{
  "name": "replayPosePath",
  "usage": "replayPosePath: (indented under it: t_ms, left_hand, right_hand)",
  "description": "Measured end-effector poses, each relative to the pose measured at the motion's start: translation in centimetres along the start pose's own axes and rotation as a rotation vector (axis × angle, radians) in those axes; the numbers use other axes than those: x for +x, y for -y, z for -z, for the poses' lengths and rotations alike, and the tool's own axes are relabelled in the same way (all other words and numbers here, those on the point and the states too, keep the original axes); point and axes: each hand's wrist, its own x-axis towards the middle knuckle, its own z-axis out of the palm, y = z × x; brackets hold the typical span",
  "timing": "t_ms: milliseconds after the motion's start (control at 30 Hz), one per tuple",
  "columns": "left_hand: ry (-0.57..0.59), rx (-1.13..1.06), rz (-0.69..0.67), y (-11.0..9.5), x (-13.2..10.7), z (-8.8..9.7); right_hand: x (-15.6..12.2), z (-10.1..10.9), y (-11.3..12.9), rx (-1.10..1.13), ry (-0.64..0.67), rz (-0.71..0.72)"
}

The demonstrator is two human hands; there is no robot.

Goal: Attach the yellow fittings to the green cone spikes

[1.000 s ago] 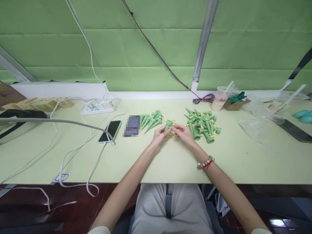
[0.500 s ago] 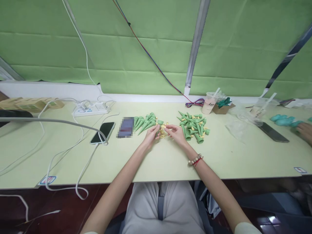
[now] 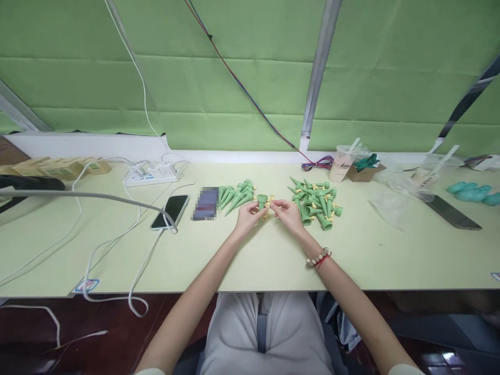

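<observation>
Mid-frame, our left grip (image 3: pixel 247 219) clamps a likely light, stiff cone (image 3: pixel 262 199), best held below its rim, our right grip (image 3: pixel 289 214) a fitting (image 3: pixel 272 198).

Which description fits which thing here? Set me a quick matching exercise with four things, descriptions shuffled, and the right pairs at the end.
Things
1. Left hand
2. Power strip
3. Right hand
4. Bracelet

Descriptions
A. Fingertips at a small yellow part
B. Beaded, worn on the right forearm
C. Holding a green cone
D. White, near the back of the table

Pairs: 1-C, 2-D, 3-A, 4-B
</observation>
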Motion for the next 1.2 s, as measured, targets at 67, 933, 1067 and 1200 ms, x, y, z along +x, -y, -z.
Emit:
replayPosePath:
  t_ms: [67,933,1067,1200]
  left_hand:
    - [0.006,-0.01,-0.018,0.1,0.0,-0.1]
    - [-0.356,0.597,-0.194,2.6,1.3,2.4]
    - [-0.35,0.653,-0.094,3.1,1.3,2.7]
    - [-0.249,0.761,-0.101,2.9,1.0,2.7]
  right_hand:
    - [-0.1,0.0,0.3,0.006,0.007,0.003]
    - [0.2,0.8,-0.1,0.036,-0.301,0.131]
    - [0.0,0.5,-0.5,-0.089,-0.211,0.116]
    - [-0.1,0.5,-0.5,-0.238,-0.204,0.148]
